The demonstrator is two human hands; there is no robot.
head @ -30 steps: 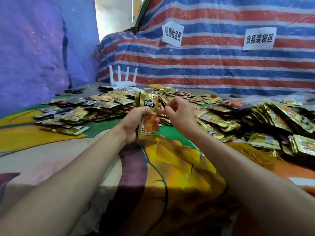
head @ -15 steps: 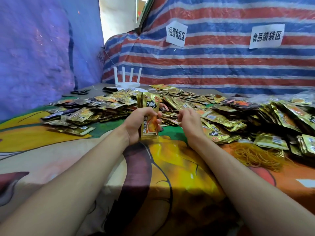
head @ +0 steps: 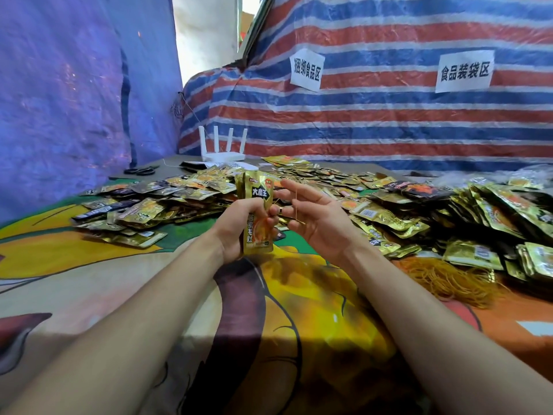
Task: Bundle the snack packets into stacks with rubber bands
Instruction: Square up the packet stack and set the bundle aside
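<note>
Left grip (head: 236, 224) clasps packets (head: 256, 199) above cloth (head: 299, 330)

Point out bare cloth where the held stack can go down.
Free: printed cloth left-front, this side of the left packet pile, and centre-front, this side of the held stack. Crowded: right packet heap with the rubber-band pile before it; packets fill the middle behind the stack.
</note>
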